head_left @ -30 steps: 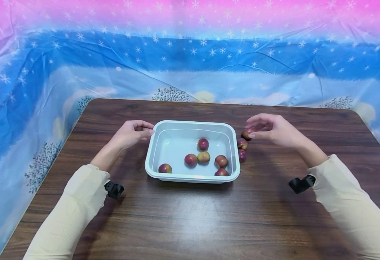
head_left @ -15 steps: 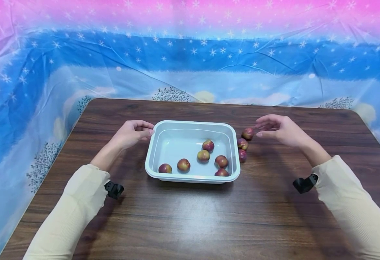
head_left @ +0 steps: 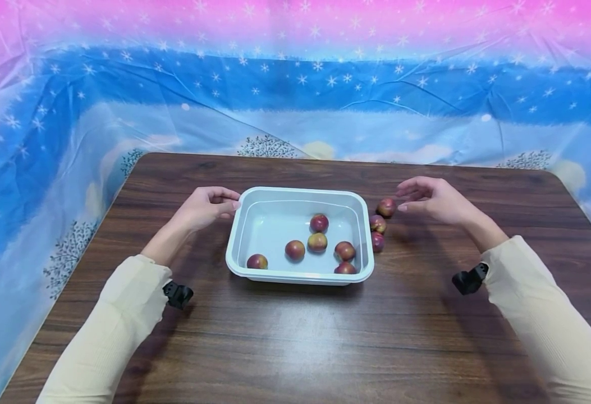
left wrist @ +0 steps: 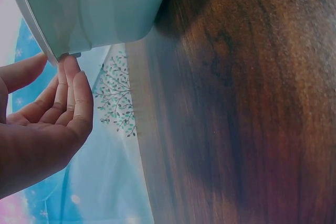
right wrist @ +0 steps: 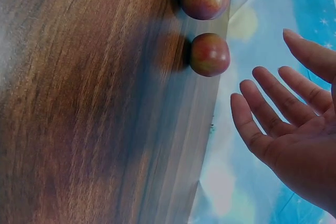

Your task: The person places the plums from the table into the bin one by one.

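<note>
A white plastic tub [head_left: 275, 216] stands on the table with several red-and-yellow plums [head_left: 295, 250] lying loose inside. My left hand [head_left: 205, 206] pinches the tub's left rim between thumb and fingers; in the left wrist view the fingertips [left wrist: 71, 64] are under the lip. Outside the tub's right wall lie three plums in a row, the farthest plum [head_left: 386, 207] at the back. My right hand [head_left: 434, 199] hovers just right of that plum, fingers relaxed and apart. The right wrist view shows a gap between its fingers and the nearest plum [right wrist: 210, 55], with nothing held.
Dark wood-grain table [head_left: 295, 342] extends around the tub, its back edge a short way behind. A snowflake-patterned curtain [head_left: 295, 84] hangs beyond the table. Each sleeve bears a small black wrist camera [head_left: 178, 294].
My right hand has let go of the farthest plum and drawn back to the right. Two plums inside the tub have rolled about slightly. The left hand keeps its place on the rim.
</note>
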`<state>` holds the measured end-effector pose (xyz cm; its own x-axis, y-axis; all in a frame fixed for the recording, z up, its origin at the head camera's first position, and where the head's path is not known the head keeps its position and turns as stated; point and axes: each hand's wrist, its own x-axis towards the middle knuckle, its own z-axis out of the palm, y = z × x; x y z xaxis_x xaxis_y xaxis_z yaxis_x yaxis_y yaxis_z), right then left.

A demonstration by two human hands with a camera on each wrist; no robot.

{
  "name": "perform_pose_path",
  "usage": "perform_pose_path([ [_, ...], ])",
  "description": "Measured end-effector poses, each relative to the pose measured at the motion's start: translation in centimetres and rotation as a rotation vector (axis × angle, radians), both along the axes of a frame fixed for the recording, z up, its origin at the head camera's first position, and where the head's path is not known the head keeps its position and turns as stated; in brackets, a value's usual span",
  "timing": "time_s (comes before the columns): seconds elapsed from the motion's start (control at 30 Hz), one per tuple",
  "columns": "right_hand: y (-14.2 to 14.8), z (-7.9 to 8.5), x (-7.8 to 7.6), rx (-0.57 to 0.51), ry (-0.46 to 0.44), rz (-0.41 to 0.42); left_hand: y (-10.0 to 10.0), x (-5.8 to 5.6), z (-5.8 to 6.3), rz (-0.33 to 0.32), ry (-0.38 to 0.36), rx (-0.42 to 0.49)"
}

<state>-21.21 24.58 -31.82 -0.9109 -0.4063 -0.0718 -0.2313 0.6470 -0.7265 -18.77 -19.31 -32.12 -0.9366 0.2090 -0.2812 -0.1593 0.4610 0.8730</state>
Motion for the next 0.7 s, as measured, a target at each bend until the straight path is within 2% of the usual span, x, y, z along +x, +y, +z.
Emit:
perform_pose_path([
  [0.13,-0.2,-0.3,-0.3,-0.011,-0.015,-0.026,0.1,0.0,0.1,0.003,-0.004,0.000],
  [0.7,0.0,-1.9,-1.6,-0.020,-0.136,-0.038,0.0,0.0,0.1,-0.001,-0.003,-0.006],
])
